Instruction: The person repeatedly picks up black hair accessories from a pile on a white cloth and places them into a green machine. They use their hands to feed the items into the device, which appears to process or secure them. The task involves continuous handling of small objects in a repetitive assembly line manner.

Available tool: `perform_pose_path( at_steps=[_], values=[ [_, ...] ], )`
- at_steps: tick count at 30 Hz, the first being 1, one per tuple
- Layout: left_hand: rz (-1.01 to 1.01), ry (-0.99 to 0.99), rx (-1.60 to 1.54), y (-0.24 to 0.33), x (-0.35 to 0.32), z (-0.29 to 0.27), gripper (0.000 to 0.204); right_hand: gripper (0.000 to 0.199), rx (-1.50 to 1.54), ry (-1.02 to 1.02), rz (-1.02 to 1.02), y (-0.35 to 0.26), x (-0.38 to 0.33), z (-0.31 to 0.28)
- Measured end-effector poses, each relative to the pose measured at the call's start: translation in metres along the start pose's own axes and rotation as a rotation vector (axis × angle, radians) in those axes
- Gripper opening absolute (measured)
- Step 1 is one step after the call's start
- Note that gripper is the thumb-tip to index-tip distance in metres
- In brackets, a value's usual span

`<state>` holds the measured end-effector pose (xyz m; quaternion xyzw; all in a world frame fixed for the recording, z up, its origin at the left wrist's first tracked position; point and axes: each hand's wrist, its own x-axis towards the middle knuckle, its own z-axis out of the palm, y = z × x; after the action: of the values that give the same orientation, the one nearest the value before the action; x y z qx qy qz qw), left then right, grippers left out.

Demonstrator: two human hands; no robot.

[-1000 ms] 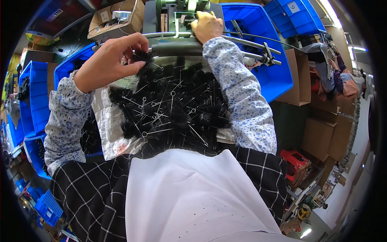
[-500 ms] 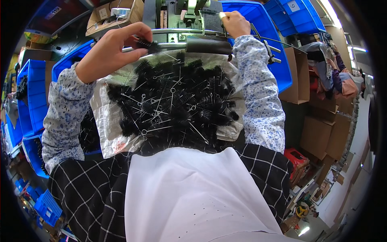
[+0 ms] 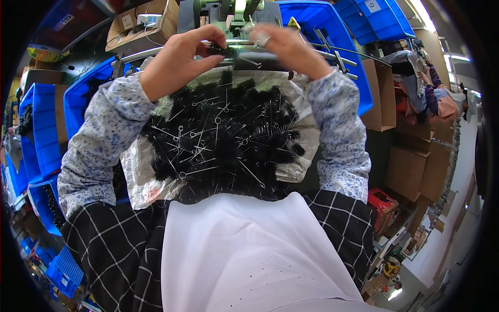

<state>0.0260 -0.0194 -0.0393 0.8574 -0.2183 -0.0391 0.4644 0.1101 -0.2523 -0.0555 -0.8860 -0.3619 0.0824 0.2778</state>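
A small black bristle brush point(image 3: 223, 51) with a wire stem ending in a loop is pinched between the thumb and fingers of my left hand point(image 3: 182, 60). Its looped end points right, toward my right hand point(image 3: 291, 49), which is smeared by motion in front of the machine point(image 3: 239, 18); whether it holds anything cannot be made out. Below both hands lies a heap of black wire brushes point(image 3: 223, 138), many with looped ends showing. Under the heap spreads a pale, crumpled woven sheet point(image 3: 136, 177).
Metal rods run across the machine's front. Blue bins point(image 3: 44, 125) stand at the left, and another blue bin point(image 3: 358, 86) sits behind my right arm. A cardboard box point(image 3: 382, 93) and a red container point(image 3: 382, 205) are at the right. Another person point(image 3: 442, 104) works farther right.
My left hand has moved right and slightly up with the brush. My right hand has left the machine's right side and swung left, toward the brush.
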Motion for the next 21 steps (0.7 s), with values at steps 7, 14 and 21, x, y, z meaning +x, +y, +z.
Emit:
perform_pose_path(
  at_steps=[7,14,21],
  values=[
    [-0.058,0.13,-0.01,-0.001,-0.007,0.002,0.032,0.031,0.199,0.022,0.105,0.001,0.006,0.028],
    [-0.192,-0.535,0.271,-0.051,-0.041,0.016,0.045,0.023,-0.664,0.398,0.222,0.064,0.039,0.032],
    [-0.26,-0.732,0.291,-0.055,-0.024,0.03,0.044,0.022,-0.636,0.377,0.233,0.064,0.046,0.035]
  ],
)
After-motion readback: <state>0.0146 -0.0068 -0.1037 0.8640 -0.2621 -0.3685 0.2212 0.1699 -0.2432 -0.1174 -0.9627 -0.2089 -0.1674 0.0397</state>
